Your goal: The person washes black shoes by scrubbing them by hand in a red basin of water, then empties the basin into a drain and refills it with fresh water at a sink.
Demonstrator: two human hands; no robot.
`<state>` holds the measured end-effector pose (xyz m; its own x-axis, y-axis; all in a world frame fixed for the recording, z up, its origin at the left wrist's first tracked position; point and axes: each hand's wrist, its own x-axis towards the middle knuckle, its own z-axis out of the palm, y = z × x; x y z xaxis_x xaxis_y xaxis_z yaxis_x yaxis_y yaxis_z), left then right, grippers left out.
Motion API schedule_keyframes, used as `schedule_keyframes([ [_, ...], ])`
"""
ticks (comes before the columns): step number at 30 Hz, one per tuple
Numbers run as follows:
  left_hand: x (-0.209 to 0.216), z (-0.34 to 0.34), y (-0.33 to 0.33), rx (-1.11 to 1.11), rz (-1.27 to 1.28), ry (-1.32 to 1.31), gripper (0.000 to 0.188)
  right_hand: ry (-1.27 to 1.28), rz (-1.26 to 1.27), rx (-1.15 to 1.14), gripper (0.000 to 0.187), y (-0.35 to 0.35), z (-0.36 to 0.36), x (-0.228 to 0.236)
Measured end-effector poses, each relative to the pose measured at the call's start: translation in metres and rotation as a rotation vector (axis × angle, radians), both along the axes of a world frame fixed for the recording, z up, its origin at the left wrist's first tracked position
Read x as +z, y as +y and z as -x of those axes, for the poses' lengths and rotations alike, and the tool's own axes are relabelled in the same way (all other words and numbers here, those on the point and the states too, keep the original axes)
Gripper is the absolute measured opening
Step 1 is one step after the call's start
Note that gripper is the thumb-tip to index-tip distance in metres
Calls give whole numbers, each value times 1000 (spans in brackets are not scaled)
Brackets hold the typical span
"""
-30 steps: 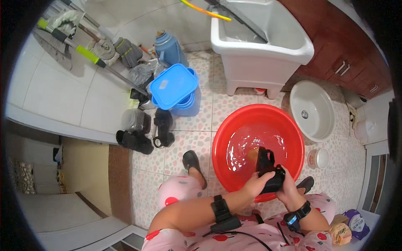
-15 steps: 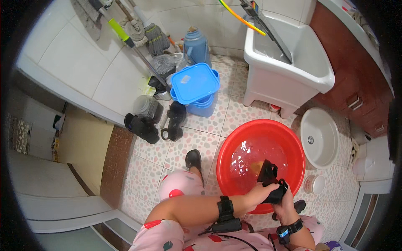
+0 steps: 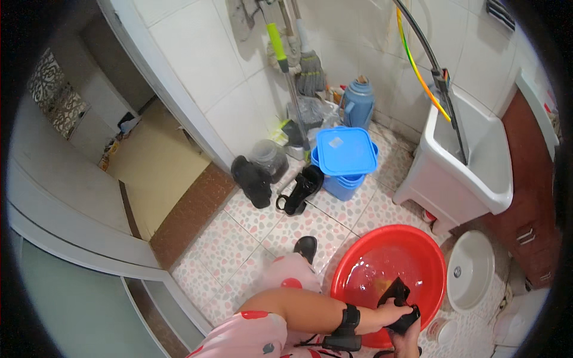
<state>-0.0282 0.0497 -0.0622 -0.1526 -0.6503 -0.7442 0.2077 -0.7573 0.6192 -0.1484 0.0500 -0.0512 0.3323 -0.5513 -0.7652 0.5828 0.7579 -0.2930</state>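
Over the near side of a large red basin (image 3: 358, 253), I hold a wet-looking black sandal (image 3: 396, 291) in both hands. My left hand (image 3: 389, 315) is closed around its middle, with the thumb on top. My right hand (image 3: 406, 340) grips the near end from below, its fingers partly hidden by the sandal. Water with light reflections lies in the basin, and a yellowish patch (image 3: 383, 287) shows beside the sandal. On the floor at left stand a strappy black sandal (image 3: 301, 190) and another dark shoe (image 3: 252, 182).
Blue lidded buckets (image 3: 347, 152) and a blue thermos jug (image 3: 358, 102) stand at the far wall beside mops (image 3: 310, 74). A white sink (image 3: 439, 170) with a black hose (image 3: 439, 71) is at far right. A white basin (image 3: 479, 274) sits right of the red one.
My view has swung left and up, so the room sits farther right and lower in the picture. Both hands still hold the sandal over the basin.
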Motion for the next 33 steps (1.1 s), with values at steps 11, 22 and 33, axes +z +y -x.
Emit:
schedule_keyframes([
  [11,16,-1,-6,52,7,41,82,33,66,72,58,-10,7,-16],
  [22,2,10,-7,38,-31,-76,78,21,52,20,60,-6,-1,-3],
  [33,0,3,-3,-37,-27,8,85,26,-2,-13,53,-1,4,1],
])
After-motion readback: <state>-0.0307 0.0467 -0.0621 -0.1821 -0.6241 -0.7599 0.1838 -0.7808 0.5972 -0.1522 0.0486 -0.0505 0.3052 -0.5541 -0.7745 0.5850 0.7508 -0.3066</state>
